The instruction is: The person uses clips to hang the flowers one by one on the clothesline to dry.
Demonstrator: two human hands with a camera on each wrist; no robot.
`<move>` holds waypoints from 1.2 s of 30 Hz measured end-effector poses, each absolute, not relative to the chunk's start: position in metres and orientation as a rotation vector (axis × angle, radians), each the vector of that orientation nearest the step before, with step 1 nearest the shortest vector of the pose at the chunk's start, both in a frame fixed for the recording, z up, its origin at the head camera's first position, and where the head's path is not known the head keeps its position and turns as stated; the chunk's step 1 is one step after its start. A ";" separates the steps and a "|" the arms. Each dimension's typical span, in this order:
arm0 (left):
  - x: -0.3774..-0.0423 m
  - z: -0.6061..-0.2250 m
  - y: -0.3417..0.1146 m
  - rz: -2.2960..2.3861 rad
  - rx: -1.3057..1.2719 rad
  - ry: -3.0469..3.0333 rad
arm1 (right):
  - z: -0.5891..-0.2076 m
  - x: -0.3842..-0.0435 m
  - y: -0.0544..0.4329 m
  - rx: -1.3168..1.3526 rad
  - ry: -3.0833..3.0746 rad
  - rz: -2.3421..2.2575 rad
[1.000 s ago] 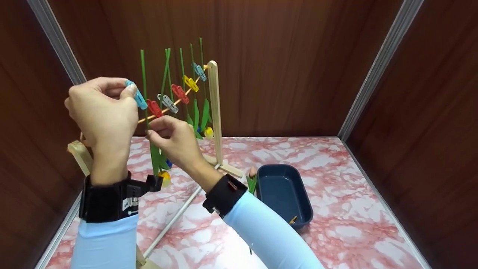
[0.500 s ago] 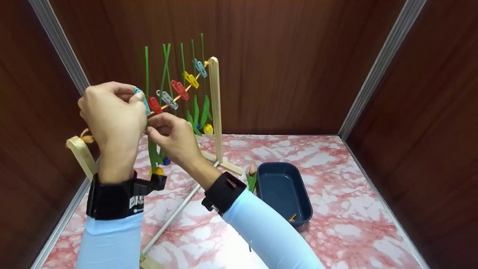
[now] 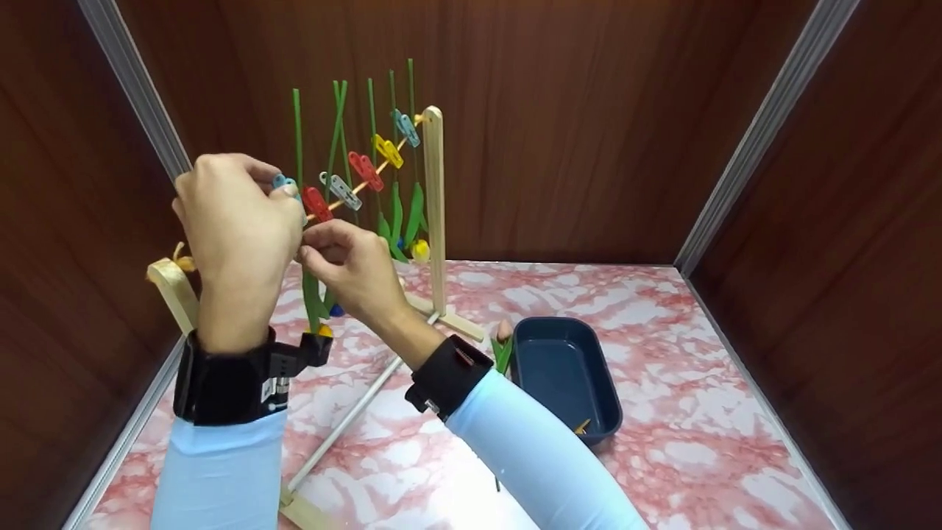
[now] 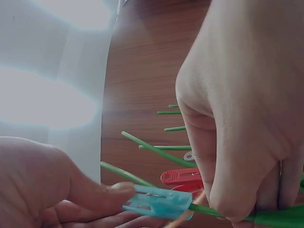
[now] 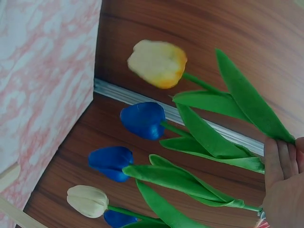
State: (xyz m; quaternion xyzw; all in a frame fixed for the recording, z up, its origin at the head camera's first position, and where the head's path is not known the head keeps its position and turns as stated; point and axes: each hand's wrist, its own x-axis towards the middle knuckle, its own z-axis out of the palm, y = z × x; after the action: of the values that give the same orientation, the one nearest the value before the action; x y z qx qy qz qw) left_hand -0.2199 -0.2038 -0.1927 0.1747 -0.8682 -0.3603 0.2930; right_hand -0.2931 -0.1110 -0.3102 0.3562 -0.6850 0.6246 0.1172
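Between thumb and fingers, my left hand (image 3: 239, 228) pinches a light blue clothespin (image 4: 159, 200). The clothespin lies at an upside-down tulip's green stem (image 3: 297, 132) and the orange cord (image 4: 180, 219); whether its tips clamp both cannot be made out. Just below the cord, my right hand (image 3: 360, 272) pinches that same stem. In the right wrist view the flower is a pale yellow tulip head (image 5: 156, 64), hanging below the right hand. Beside the blue clothespin, a red clothespin (image 3: 317, 204) sits on the cord.
Farther along the cord, grey (image 3: 341, 191), red, yellow and blue clothespins hold more upside-down tulips. The cord runs between wooden posts (image 3: 435, 206). A dark blue tray (image 3: 559, 368) stands at right, with a pink tulip (image 3: 503, 330) lying beside it.
My left hand has moved right, bringing the blue clothespin from beside the stem to the stem and cord. My right hand keeps its pinch on the stem. The view has shifted slightly.
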 end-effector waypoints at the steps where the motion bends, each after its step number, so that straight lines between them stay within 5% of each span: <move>1: -0.220 -0.192 -0.204 -0.963 0.472 -2.309 | -0.310 -0.293 -0.111 1.043 -2.001 1.831; 36: -0.216 -0.206 -0.197 -0.722 0.430 -2.325 | -0.323 -0.302 -0.095 1.039 -2.038 1.819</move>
State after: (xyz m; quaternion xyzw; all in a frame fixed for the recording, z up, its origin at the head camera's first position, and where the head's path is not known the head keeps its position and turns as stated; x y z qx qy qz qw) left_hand -0.2163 -0.1965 -0.2059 0.1644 -0.8883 -0.2758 0.3283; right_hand -0.3016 -0.0949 -0.3233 0.3534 -0.6932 0.6186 0.1092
